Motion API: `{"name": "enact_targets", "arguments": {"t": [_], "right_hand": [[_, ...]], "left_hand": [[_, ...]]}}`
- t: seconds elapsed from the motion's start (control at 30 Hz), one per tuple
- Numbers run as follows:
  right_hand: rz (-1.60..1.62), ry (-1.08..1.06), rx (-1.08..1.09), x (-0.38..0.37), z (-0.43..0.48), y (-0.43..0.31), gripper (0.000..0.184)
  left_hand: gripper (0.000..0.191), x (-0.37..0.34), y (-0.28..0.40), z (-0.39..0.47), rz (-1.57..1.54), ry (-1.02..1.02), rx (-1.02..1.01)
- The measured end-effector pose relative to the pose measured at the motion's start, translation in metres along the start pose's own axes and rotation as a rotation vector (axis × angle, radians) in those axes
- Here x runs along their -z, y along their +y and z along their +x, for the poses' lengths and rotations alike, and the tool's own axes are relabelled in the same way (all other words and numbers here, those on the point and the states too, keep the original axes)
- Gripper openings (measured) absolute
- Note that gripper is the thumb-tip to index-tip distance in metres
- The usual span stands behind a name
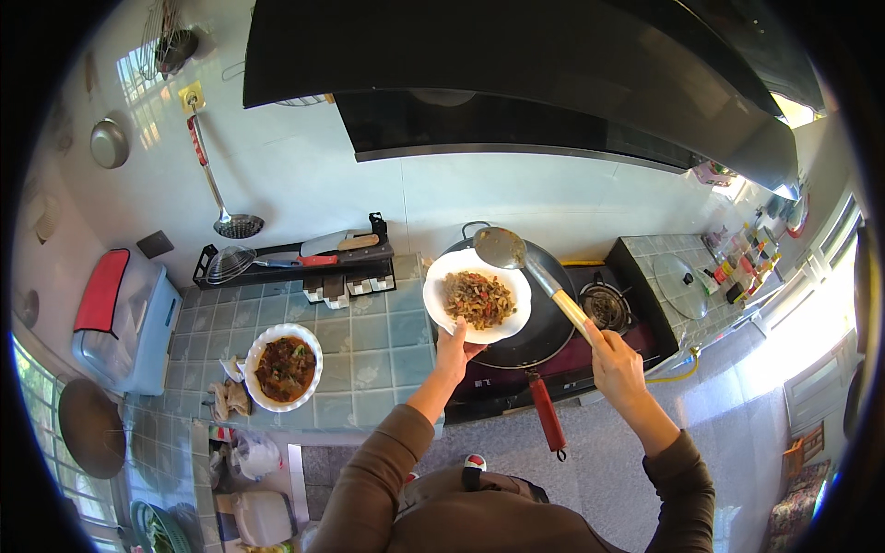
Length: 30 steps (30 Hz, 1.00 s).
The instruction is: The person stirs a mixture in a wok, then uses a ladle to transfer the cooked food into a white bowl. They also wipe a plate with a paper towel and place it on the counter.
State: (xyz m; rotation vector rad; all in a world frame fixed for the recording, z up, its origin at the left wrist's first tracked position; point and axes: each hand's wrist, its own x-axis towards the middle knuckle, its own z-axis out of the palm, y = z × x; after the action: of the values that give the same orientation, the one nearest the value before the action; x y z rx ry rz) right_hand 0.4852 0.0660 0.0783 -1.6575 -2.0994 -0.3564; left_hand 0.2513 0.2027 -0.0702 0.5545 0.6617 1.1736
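Observation:
My left hand [454,351] grips the near rim of a white scalloped plate [437,276]. Chopped, browned food with red bits [478,298] is heaped in it. In my right hand [615,365] is a metal ladle [500,247] with a wooden handle, its bowl over the plate's upper right rim and smeared with food bits. Both are above a large dark wok [539,339] on the gas stove, and the plate hides part of it. The wok's red handle [547,415] points toward me.
Left on the tiled counter [373,352] stands a fluted white bowl of reddish stew [285,368] beside a crumpled cloth [231,399]. A rack [290,266] holds a cleaver and a wire skimmer. At right are a bare burner [605,307], a glass lid [681,285] and several bottles [750,266]. A range hood [518,76] overhangs.

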Motion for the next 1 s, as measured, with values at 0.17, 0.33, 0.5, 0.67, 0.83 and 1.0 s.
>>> {"name": "enact_targets", "arguments": {"t": [0.17, 0.33, 0.5, 0.67, 0.83, 1.0], "right_hand": [[0.410, -0.012, -0.180, -0.009, 0.002, 0.033, 0.046], [0.435, -0.369, -0.383, -0.015, 0.053, 0.087, 0.045], [0.063, -0.984, -0.314, -0.055, 0.132, 0.133, 0.032], [-0.008, -1.046, -0.280, -0.093, 0.184, 0.100, 0.025], [0.050, -0.802, 0.036, -0.105, 0.181, 0.075, 0.032], [-0.126, -0.765, 0.171, -0.080, 0.186, 0.068, 0.025]], "left_hand": [[0.045, 0.005, -0.001, -0.003, 0.000, 0.014, -0.024], [0.043, 0.029, 0.002, -0.023, 0.032, 0.130, 0.011], [0.049, 0.057, 0.009, -0.086, -0.019, 0.167, -0.064], [0.051, 0.067, 0.022, -0.144, 0.041, 0.308, -0.159], [0.050, 0.072, 0.028, -0.177, 0.053, 0.393, -0.162], [0.049, 0.071, 0.025, -0.186, 0.037, 0.401, -0.184]]}}
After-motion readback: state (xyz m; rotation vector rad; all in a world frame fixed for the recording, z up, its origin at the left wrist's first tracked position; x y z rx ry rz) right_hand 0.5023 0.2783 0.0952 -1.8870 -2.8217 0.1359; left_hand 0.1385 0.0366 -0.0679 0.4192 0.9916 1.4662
